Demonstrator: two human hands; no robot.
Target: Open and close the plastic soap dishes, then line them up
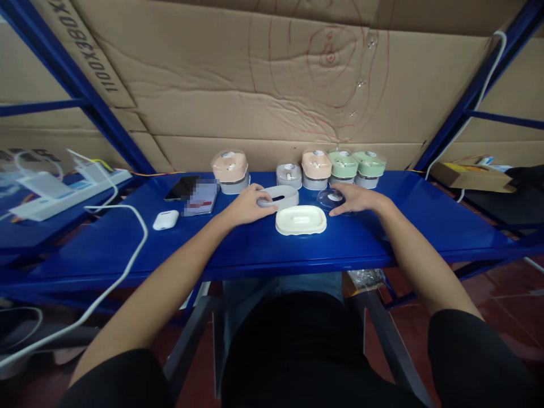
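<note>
My left hand [250, 205] grips the left end of a grey oval frame [290, 198], thumb in front and fingers at the back. The frame lies at an angle on the blue table and has an opening in its middle. My right hand [357, 199] is curled round the right side of a clear plastic lid [325, 198] that rests on the table. Between the hands, nearer to me, sits a cream oval tray-like piece [301, 225] with a raised bar in its centre. Neither hand touches it.
Along the back stand peach boxes [230, 165] [316, 164], a grey box [289, 174] and green boxes [343, 164] [369, 164], all clear-lidded. Left are phones [199, 199], a white earbud case [165, 220] and a cable [138, 226]. A power strip [63, 198] lies farther left.
</note>
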